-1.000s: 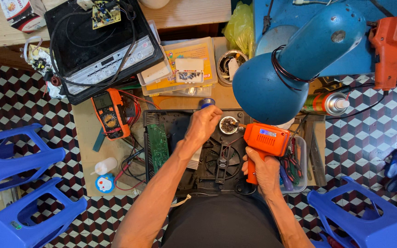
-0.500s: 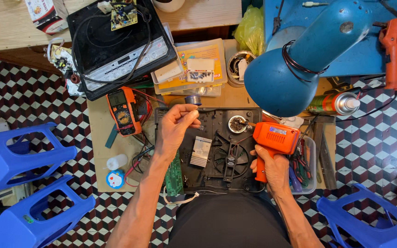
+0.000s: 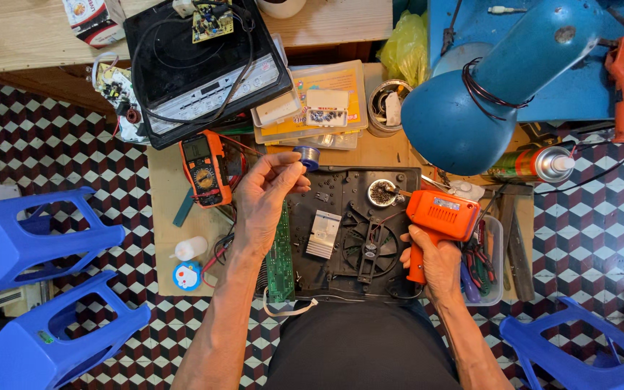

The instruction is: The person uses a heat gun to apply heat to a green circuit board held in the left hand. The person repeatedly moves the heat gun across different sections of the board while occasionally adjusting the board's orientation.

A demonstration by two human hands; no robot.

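Observation:
My right hand (image 3: 438,263) grips an orange soldering gun (image 3: 442,215) by its handle. The gun's tip points left into a small round tin of metal wool (image 3: 382,193). That tin sits on an opened black appliance base (image 3: 341,217) with a fan (image 3: 370,249) and a silver heatsink (image 3: 323,235). My left hand (image 3: 261,202) is raised over the base's left edge, fingers pinched on thin solder wire beside a small blue solder spool (image 3: 310,155). A green circuit board (image 3: 279,256) lies under my left wrist.
An orange multimeter (image 3: 204,167) lies left of my hand. A black induction cooktop (image 3: 204,61) sits at the back, with a blue desk lamp (image 3: 485,108) and a spray can (image 3: 532,165) to the right. A tray of hand tools (image 3: 487,263) and blue stools (image 3: 45,238) flank the work board.
My left hand left the round tin, moved left to the blue spool and now pinches at it. The soldering gun stayed by the tin. The camera shifted slightly.

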